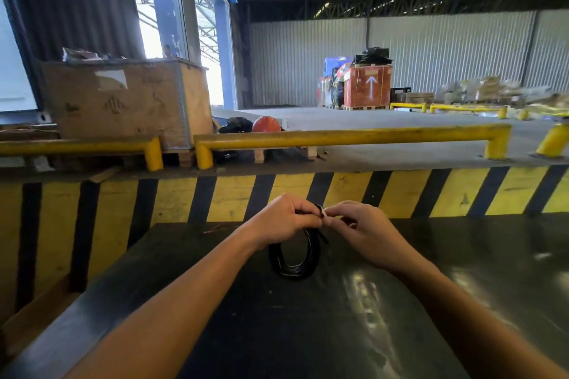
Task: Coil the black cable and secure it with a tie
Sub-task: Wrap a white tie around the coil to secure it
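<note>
Warehouse daylight pours through the open bay door on the left, past a worn wooden crate and low yellow rails, while a striped yellow-and-black barrier runs across just behind the dark, glossy worktable where the person stands. Over the table's far edge, the left hand is curled shut around the top of the black cable, which is already wound into a neat bundle of loops; the bundle hangs from that fist, and I cannot tell whether its lower curve touches the tabletop. Right beside it, touching, the right hand pinches a small white tie between thumb and fingertips, right at the point where the loops are gathered. To my eye the coiling is done and the fastening is in hand. How far the tie goes around the bundle is hidden by the fingers. The next move likely calls for drawing the tie snug around all the strands while the left hand keeps the loops from springing apart.
</note>
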`<action>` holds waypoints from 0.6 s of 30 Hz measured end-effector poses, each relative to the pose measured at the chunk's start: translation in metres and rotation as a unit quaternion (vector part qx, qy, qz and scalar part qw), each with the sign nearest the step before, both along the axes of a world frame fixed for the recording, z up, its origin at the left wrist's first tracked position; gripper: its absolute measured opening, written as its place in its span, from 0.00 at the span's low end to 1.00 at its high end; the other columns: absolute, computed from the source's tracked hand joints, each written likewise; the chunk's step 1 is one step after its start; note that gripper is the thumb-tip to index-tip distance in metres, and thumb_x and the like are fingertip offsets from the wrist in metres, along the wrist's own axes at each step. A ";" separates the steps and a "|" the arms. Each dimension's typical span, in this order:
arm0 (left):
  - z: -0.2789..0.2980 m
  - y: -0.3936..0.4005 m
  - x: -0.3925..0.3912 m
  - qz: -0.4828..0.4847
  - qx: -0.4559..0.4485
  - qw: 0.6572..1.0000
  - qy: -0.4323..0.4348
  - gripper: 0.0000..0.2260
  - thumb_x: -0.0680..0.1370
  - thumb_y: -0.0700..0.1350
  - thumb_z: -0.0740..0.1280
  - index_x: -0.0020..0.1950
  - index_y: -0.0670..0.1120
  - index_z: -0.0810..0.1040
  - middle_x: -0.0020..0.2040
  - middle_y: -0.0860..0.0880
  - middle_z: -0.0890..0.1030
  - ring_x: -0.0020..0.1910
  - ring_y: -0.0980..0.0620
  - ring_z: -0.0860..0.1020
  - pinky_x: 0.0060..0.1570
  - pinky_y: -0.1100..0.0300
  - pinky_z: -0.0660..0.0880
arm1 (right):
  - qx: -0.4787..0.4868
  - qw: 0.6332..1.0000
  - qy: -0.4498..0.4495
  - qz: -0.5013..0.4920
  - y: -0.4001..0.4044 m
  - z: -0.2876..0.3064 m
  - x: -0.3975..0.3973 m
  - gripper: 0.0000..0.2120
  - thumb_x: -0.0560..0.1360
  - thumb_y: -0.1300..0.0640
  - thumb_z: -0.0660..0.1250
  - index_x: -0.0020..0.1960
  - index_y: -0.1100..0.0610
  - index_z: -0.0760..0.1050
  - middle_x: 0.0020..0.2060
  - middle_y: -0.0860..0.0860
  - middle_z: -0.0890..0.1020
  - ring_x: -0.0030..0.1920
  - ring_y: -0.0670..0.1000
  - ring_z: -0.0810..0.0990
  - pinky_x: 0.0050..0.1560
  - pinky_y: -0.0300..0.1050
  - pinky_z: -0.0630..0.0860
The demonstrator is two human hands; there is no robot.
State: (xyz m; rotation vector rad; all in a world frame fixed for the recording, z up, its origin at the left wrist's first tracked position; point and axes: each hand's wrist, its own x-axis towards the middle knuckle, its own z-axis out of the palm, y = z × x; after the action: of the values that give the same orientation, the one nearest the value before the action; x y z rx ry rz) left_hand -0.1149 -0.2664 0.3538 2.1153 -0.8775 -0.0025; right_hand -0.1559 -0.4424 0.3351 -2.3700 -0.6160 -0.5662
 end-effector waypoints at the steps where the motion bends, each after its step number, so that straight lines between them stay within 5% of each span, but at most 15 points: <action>1: 0.001 0.002 0.000 -0.004 -0.002 1.000 -0.001 0.09 0.76 0.40 0.67 0.41 0.53 0.82 0.31 0.64 0.80 0.35 0.66 0.76 0.40 0.73 0.68 | -0.004 1.000 -0.008 -0.006 0.001 0.001 -0.001 0.11 0.77 0.54 0.63 0.57 0.53 0.79 0.50 0.49 0.82 0.49 0.44 0.79 0.52 0.44 0.78; 11: 0.006 0.010 0.001 -0.045 -0.042 0.998 -0.021 0.08 0.75 0.41 0.68 0.39 0.51 0.83 0.34 0.54 0.80 0.36 0.59 0.75 0.45 0.61 0.71 | -0.043 0.988 -0.110 -0.099 0.022 0.008 -0.008 0.11 0.79 0.56 0.57 0.45 0.57 0.77 0.38 0.50 0.77 0.37 0.44 0.73 0.36 0.33 0.67; 15: 0.016 0.021 0.001 -0.049 -0.056 0.997 -0.023 0.07 0.76 0.39 0.67 0.40 0.48 0.83 0.26 0.59 0.77 0.27 0.64 0.72 0.32 0.71 0.68 | -0.079 0.988 -0.106 -0.075 0.029 0.024 -0.005 0.11 0.78 0.55 0.60 0.45 0.57 0.79 0.36 0.47 0.76 0.35 0.42 0.72 0.34 0.33 0.65; 18: 0.018 0.024 0.002 -0.067 -0.066 0.995 0.012 0.08 0.76 0.40 0.67 0.39 0.48 0.82 0.23 0.57 0.74 0.22 0.60 0.67 0.23 0.70 0.63 | -0.075 0.992 -0.086 -0.044 0.028 0.030 -0.005 0.10 0.78 0.57 0.60 0.44 0.58 0.78 0.33 0.44 0.74 0.34 0.42 0.73 0.34 0.33 0.68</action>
State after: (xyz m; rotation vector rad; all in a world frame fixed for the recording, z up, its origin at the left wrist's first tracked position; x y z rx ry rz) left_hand -0.1127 -0.2419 0.3715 1.9269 -0.9766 -0.0382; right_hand -0.1612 -0.4142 0.3650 -2.5176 -0.6523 -0.7941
